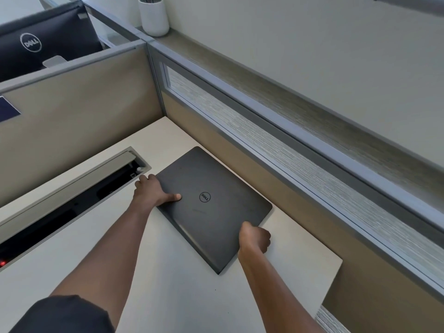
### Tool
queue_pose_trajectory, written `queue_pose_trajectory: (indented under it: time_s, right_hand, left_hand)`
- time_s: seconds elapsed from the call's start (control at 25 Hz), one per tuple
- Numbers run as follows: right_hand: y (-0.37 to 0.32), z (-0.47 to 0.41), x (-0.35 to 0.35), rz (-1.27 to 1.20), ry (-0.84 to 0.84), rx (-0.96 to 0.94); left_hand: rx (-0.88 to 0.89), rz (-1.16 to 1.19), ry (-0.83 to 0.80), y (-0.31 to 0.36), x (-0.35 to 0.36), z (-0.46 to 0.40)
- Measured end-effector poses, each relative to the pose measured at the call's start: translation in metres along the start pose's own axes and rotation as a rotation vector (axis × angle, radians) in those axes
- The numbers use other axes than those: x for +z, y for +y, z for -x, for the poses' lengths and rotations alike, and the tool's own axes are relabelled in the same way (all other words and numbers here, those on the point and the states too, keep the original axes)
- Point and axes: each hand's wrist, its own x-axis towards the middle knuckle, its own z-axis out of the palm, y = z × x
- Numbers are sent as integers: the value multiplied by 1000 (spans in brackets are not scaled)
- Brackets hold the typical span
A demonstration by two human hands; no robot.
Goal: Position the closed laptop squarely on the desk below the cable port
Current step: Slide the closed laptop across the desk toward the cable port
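A closed black laptop [211, 205] with a round logo on its lid lies flat on the white desk [182, 299], turned at an angle to the desk edges. My left hand [153, 191] grips its left edge, thumb on top of the lid. My right hand [254, 237] grips the opposite edge near the front right corner, fingers curled under. The cable port [79, 195], a long open trough with a raised grey flap, sits in the desk just left of the laptop.
Beige cubicle partitions [79, 131] close the desk at the back and right. A white pot [153, 16] stands on the partition ledge. A black monitor back [45, 42] shows beyond the left partition. A red light [3, 263] glows inside the port.
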Motion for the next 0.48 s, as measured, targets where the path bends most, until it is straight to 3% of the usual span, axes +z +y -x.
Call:
queue_pose_trajectory:
  time_s: [0.48]
  right_hand:
    - [-3,-5,2,28,5,4]
  left_hand:
    - [-95,50,-36,-19,-5,3]
